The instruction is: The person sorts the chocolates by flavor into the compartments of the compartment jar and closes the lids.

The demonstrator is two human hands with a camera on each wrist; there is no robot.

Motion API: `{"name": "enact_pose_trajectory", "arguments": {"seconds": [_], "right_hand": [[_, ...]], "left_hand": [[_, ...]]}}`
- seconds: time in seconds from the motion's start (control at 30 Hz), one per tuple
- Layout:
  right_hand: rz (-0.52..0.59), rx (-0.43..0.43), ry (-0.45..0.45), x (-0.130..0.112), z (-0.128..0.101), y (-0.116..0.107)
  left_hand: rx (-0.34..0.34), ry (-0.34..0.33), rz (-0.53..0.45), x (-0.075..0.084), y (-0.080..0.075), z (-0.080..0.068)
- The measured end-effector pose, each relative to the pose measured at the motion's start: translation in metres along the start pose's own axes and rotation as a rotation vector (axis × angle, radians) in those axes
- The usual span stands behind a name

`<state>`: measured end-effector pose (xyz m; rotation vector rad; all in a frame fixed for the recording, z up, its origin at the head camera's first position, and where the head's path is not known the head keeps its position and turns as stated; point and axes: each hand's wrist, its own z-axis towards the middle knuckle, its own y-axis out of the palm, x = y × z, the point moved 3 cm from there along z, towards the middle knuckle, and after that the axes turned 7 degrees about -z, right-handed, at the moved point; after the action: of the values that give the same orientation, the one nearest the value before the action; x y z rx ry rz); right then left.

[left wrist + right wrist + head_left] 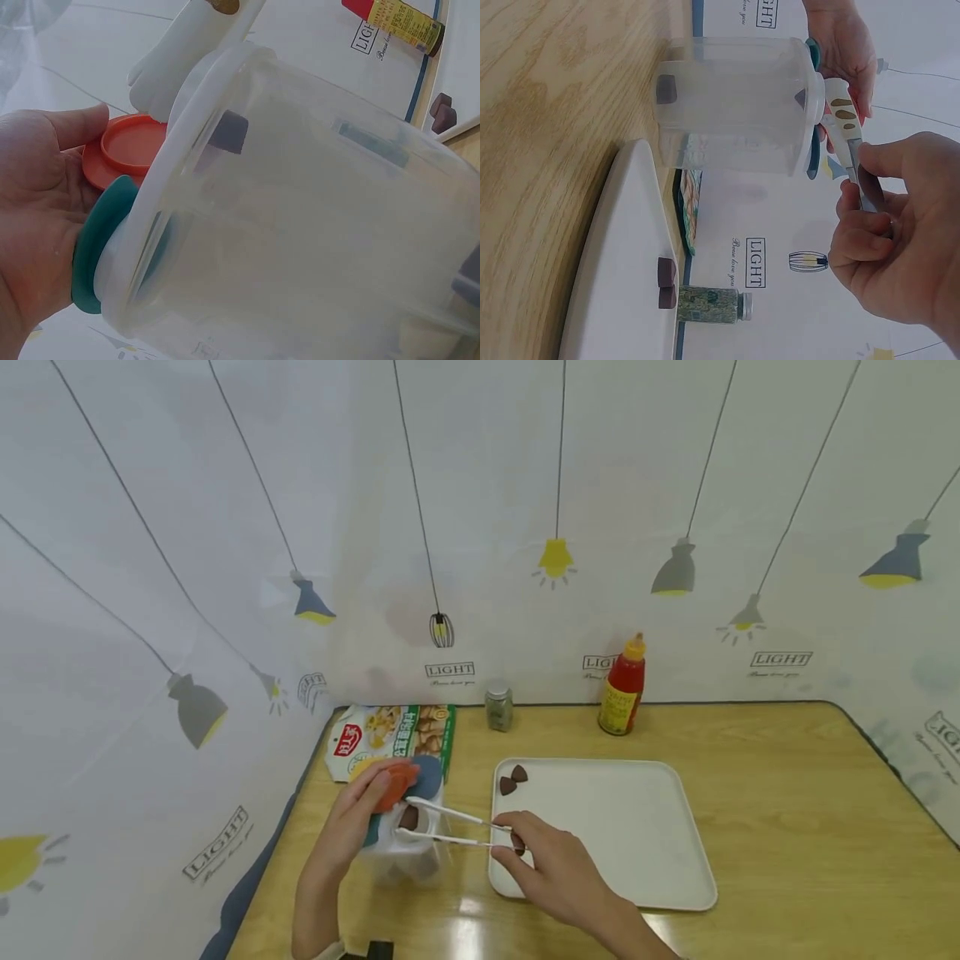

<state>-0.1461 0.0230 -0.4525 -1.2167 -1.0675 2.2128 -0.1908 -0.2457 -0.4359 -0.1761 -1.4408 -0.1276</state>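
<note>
Two brown pieces (513, 780) lie in the tray's (660, 860) upper-left corner, more remain in the clear jar (401, 852) at lower centre, so transfer looks early: my left hand (352, 822) grips its rim, my right hand (551, 864) pinches white tongs (450, 827) reaching inside.

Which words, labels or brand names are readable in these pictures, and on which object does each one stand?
"LIGHT": printed several times on the backdrop cloth, under the lamp drawings; the small line beneath it is too blurred to read.
Snack bag: red logo and green band, text too small to read.
Red sauce bottle: yellow label, print blurred.
Small spice jar: label unreadable.
Clear container: no text seen.
</note>
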Motion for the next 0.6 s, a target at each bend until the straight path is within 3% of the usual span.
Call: {"name": "enact_pose_trajectory", "arguments": {"seconds": [0.17, 0.43, 0.6], "right_hand": [[0.018, -0.025, 0.031, 0.003, 0.002, 0.000], [0.059, -0.007, 0.063, 0.007, -0.002, -0.001], [0.088, 0.017, 0.146, 0.029, -0.002, -0.007]], "left_hand": [[-0.015, 0.029, 0.002, 0.002, 0.000, 0.003], [-0.008, 0.002, 0.004, 0.001, -0.001, -0.002], [-0.006, 0.034, 0.006, 0.001, 0.000, -0.001]]}}
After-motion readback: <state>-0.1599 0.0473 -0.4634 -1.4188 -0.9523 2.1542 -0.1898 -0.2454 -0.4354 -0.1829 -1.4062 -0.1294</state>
